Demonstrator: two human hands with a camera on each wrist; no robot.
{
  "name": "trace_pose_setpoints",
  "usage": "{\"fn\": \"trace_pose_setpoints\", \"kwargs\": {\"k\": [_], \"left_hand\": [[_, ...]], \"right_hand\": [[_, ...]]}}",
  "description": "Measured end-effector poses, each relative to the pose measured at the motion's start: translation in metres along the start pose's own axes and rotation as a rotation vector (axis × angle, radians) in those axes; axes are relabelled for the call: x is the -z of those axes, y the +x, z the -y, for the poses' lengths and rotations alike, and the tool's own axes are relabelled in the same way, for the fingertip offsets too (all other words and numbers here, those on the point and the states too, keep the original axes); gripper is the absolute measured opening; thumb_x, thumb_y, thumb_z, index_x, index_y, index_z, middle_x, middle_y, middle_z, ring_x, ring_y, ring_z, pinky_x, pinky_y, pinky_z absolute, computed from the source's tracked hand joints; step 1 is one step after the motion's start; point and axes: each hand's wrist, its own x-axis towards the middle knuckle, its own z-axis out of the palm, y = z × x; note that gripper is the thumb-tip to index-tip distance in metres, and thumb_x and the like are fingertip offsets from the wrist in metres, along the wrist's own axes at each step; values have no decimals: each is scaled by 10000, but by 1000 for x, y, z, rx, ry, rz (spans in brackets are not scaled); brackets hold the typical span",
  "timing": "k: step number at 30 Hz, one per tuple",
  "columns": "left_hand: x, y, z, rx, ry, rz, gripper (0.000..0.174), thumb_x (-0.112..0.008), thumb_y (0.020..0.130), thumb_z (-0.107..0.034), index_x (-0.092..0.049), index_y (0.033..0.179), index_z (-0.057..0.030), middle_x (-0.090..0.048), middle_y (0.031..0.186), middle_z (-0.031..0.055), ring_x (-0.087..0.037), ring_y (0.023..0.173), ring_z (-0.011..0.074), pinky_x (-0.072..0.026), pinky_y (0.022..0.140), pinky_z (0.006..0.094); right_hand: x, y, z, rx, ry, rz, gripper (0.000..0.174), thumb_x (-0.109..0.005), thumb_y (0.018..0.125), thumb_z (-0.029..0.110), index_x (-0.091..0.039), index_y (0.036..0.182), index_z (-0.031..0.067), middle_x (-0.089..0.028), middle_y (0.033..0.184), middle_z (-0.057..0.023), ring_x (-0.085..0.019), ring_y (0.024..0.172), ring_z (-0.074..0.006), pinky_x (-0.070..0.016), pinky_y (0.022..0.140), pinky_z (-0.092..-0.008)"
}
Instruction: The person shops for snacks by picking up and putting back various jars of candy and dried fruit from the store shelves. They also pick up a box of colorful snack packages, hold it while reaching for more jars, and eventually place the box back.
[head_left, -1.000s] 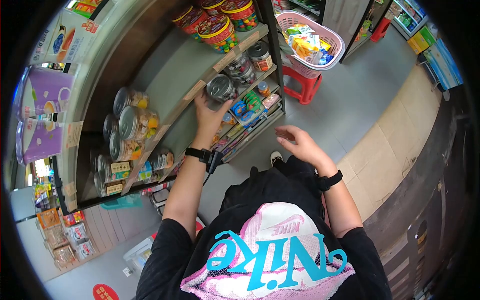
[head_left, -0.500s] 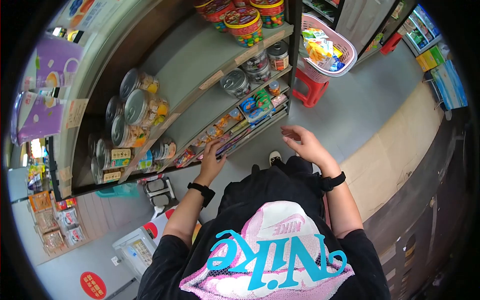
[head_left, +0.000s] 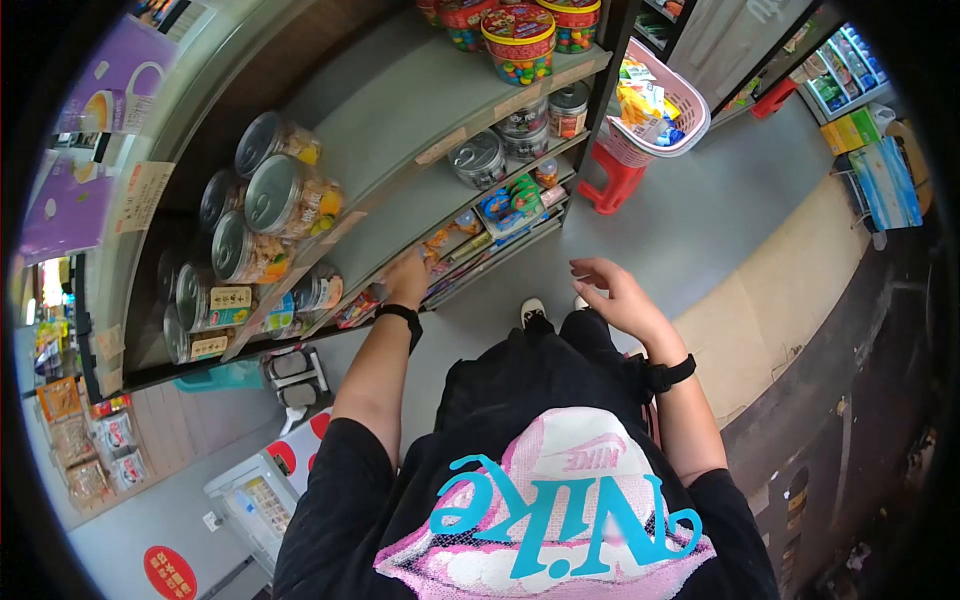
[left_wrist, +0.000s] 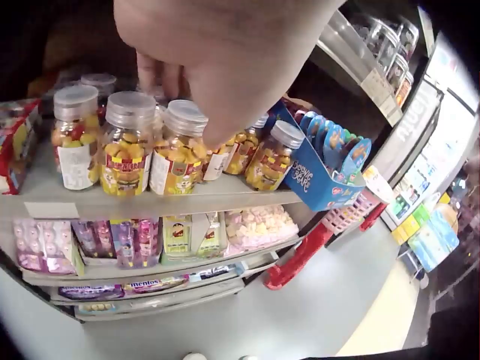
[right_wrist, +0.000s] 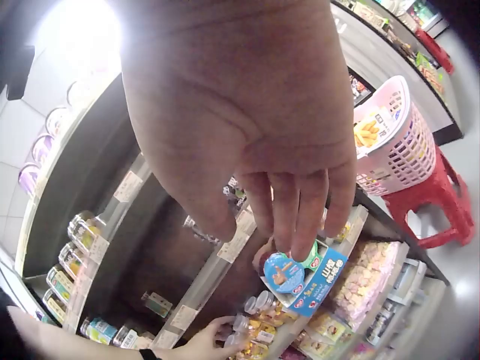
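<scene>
Small lidded jars of yellow-orange sweets (left_wrist: 127,154) stand in a row on the shelf (left_wrist: 180,205) just left of the blue display box (left_wrist: 315,189), as the left wrist view has it. The left hand (head_left: 405,280) is in among these jars, left of that box; its fingertips dip behind the front jars, so I can't tell whether they hold one or merely touch. The right hand (head_left: 620,295) hangs free, holding nothing, its fingers loosely bent, out over the floor to the right of the box and nearer the person in the head view. Beneath the box sits a pack of pale pink and cream sweets (left_wrist: 259,227). Beyond the box, on its right, a pink basket (head_left: 690,108) rests on a red stool (head_left: 612,182).
</scene>
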Motion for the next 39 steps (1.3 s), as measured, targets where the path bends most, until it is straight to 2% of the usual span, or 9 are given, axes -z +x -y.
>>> {"fn": "trace_pose_setpoints", "kwargs": {"k": [8,16,23,25,29,31,32,34,39], "left_hand": [[2,25,1,-124,16,52,428,-709,890,-322,-617,1187,-29,-678,1096,233,-650,1013,416,-515,849,509],[-3,31,-5,-99,105,83,492,-480,1012,-461,-697,1004,-19,-704,1009,214,-678,939,403,-532,791,489],[1,19,-5,-66,98,26,469,-502,1006,-442,-696,960,-17,-703,978,225,-692,901,378,-543,739,482],[10,10,-10,-98,68,-5,355,-616,945,-363,-638,1181,-98,-688,1034,212,-665,932,419,-509,820,530],[11,-20,-8,-136,34,-102,403,-637,936,-361,-567,1266,-140,-681,1037,189,-671,927,396,-514,818,503],[12,-34,-7,-426,76,-422,438,-618,961,-398,-522,1305,-146,-675,1005,165,-673,883,384,-541,775,475],[14,-42,-9,-412,76,-436,438,-618,961,-398,-522,1305,-146,-675,1005,165,-673,883,384,-541,775,475],[30,-61,-22,-341,-291,-177,471,-659,945,-385,-502,1335,-171,-652,1073,187,-667,943,366,-534,810,463],[81,-85,-50,-338,-707,-12,506,-704,936,-331,-491,1368,-179,-661,1028,133,-675,931,257,-524,816,379]], "right_hand": [[4,-14,-3,-102,0,-24,398,-646,951,170,-576,1289,-28,-659,1215,-193,-667,1100,-284,-534,936,-380],[-2,-9,-4,-82,-26,-15,399,-646,949,196,-589,1277,-26,-666,1216,-184,-672,1086,-267,-535,917,-382],[-8,2,-6,-42,-42,19,396,-646,945,188,-593,1278,-21,-670,1209,-183,-677,1070,-268,-525,924,-382],[-8,5,-1,-40,-55,34,396,-647,944,187,-594,1277,-20,-670,1205,-185,-677,1069,-270,-525,920,-383],[-8,12,7,-26,-97,67,397,-651,938,186,-597,1275,-16,-672,1198,-185,-677,1069,-273,-526,907,-387],[-10,16,4,-11,-102,83,404,-654,935,191,-597,1279,-13,-674,1198,-181,-677,1070,-272,-527,904,-386],[-10,18,4,-13,-100,88,411,-657,932,196,-597,1283,-9,-675,1198,-177,-676,1072,-271,-527,902,-385],[-9,21,9,-2,-113,110,419,-660,929,198,-596,1287,-9,-677,1196,-175,-676,1073,-270,-527,903,-383],[-5,28,33,41,-171,206,521,-724,886,248,-581,1309,-20,-647,1259,-174,-663,1107,-271,-524,908,-381]]}}
